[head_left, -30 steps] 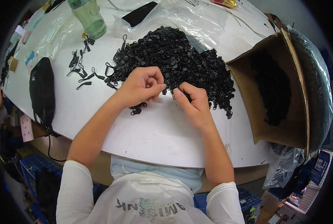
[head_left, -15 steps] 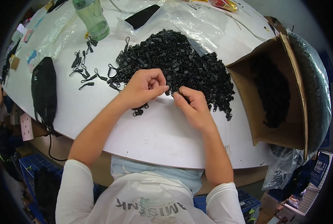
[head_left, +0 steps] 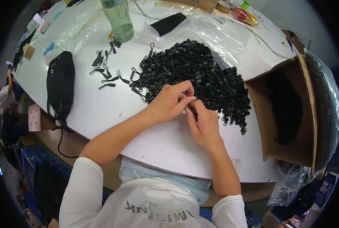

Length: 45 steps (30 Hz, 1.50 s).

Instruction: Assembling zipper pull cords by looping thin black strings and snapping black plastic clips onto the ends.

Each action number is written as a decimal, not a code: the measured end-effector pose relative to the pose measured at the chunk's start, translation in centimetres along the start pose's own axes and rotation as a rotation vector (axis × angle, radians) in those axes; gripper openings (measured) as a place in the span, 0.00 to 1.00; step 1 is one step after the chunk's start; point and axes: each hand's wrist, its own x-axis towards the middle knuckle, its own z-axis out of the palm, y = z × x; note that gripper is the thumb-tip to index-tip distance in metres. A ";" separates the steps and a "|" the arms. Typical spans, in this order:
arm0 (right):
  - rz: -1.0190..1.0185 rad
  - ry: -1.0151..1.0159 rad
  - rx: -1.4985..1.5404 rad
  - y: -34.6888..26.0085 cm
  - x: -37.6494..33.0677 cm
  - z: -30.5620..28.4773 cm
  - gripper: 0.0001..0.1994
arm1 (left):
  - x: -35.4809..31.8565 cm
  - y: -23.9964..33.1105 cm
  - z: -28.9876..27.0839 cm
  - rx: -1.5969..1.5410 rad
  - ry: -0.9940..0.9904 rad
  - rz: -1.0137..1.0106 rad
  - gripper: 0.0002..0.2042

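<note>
- Small black piece, mostly hidden: judged light, stiff and hard to break, though easily slipped; best taken by its body between fingertips.
- Looped pulls: cords judged soft, end tabs firmer and better suited to gripping.
- Right hand: the small black piece is pinched between thumb and curled fingers.
- Left hand: fingers are curled beside the right fingertips; whether anything is gripped cannot be told.
- Black heap: spread just beyond both hands, with the looped pulls lying to its left.
</note>
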 end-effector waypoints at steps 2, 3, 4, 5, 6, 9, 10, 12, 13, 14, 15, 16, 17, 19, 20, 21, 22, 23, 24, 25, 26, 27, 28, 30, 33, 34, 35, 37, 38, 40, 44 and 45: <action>-0.218 0.081 -0.202 0.3 0.0 0.1 0.07 | 0.2 -0.2 -0.2 -0.011 -0.014 -0.010 0.04; -0.215 0.080 -0.201 0.5 0.0 0.1 0.07 | 0.2 -0.3 -0.2 -0.022 -0.027 -0.017 0.04; -0.293 0.104 -0.236 0.6 0.1 0.0 0.07 | 0.2 -0.3 -0.3 -0.024 -0.030 -0.020 0.04; -0.367 0.128 -0.276 0.9 0.1 -0.1 0.08 | 0.2 -0.2 -0.2 0.008 -0.041 -0.020 0.05; -0.358 0.128 -0.280 1.1 0.0 -0.2 0.08 | 0.2 -0.1 -0.1 0.039 -0.052 -0.019 0.05; -0.360 0.129 -0.272 1.5 -0.1 -0.5 0.07 | 0.2 -0.3 -0.3 -0.034 -0.052 -0.156 0.06; -0.350 0.161 -0.287 1.5 0.0 -0.7 0.07 | 0.1 -0.4 -0.3 -0.036 -0.056 -0.158 0.06; -0.335 0.192 -0.309 1.6 0.0 -1.0 0.06 | 0.1 -0.7 -0.2 -0.062 0.033 -0.128 0.07; -0.319 0.229 -0.323 1.6 0.0 -1.1 0.07 | 0.1 -0.8 -0.1 -0.073 0.048 -0.130 0.08; -0.305 0.267 -0.337 1.6 0.1 -1.2 0.08 | 0.2 -0.9 0.0 -0.076 0.045 -0.127 0.08; -0.311 0.266 -0.328 2.0 0.0 -1.3 0.08 | 0.2 -1.0 0.1 -0.085 0.056 -0.131 0.08; -0.310 0.267 -0.332 2.0 0.0 -1.2 0.08 | 0.3 -1.2 0.2 -0.094 0.066 -0.134 0.08; -0.324 0.286 -0.320 2.0 0.1 -1.0 0.08 | 0.3 -1.4 0.1 -0.094 0.066 -0.132 0.08; -0.339 0.305 -0.309 2.3 0.5 -0.7 0.08 | 0.4 -1.9 -0.1 -0.076 0.021 -0.143 0.08; -0.348 0.311 -0.300 2.0 0.5 -0.7 0.09 | 0.3 -1.4 -0.4 -0.062 0.025 -0.135 0.08; -0.358 0.317 -0.290 1.7 0.5 -0.6 0.09 | 0.2 -1.0 -0.6 -0.046 0.026 -0.126 0.08; -0.373 0.329 -0.281 1.4 0.6 -0.7 0.09 | 0.2 -0.6 -0.8 -0.028 0.029 -0.118 0.08; -0.373 0.327 -0.314 1.2 0.8 -0.6 0.09 | 0.1 -0.5 -1.0 -0.043 0.062 -0.103 0.07; -0.369 0.326 -0.353 1.4 1.0 -0.6 0.09 | 0.3 -0.7 -0.8 -0.030 0.070 -0.099 0.07; -0.362 0.340 -0.367 1.4 0.9 -0.6 0.08 | 0.4 -0.6 -0.6 -0.026 0.094 -0.100 0.07; -0.346 0.297 -0.394 1.4 0.8 -0.9 0.08 | 0.4 -0.5 -0.5 -0.012 0.126 -0.100 0.07; -0.343 0.314 -0.406 1.5 0.6 -0.7 0.08 | 0.3 -0.4 -0.5 0.005 0.154 -0.075 0.07; -0.343 0.304 -0.413 1.4 0.6 -0.7 0.08 | 0.2 -0.4 -0.3 0.025 0.183 -0.047 0.08; -0.370 0.307 -0.413 1.6 0.1 -0.6 0.08 | 0.0 -0.4 0.3 0.041 0.187 0.020 0.08; -0.305 0.279 -0.500 1.1 -0.5 -0.4 0.08 | -0.5 0.1 0.6 0.039 0.159 0.078 0.08; -0.255 0.235 -0.468 0.9 -0.6 -0.3 0.07 | -0.7 0.4 0.5 0.046 0.155 0.080 0.08; -0.201 0.190 -0.445 0.6 -0.7 -0.5 0.06 | -0.7 0.5 0.6 0.050 0.149 0.097 0.08; -0.237 0.210 -0.400 0.3 -0.6 -0.6 0.05 | -0.7 0.5 0.6 0.073 0.148 0.124 0.08; -0.255 0.221 -0.352 0.2 -0.5 -0.7 0.05 | -0.6 0.5 0.6 0.086 0.137 0.136 0.08; -0.297 0.238 -0.367 0.7 -0.4 -0.6 0.06 | -0.5 0.3 0.6 0.114 0.128 0.141 0.08; -0.310 0.236 -0.411 0.2 -0.2 -0.2 0.07 | -0.4 0.2 0.3 0.067 0.205 0.170 0.08; -0.309 0.237 -0.413 0.2 -0.2 -0.2 0.07 | -0.4 0.3 0.3 0.050 0.201 0.155 0.08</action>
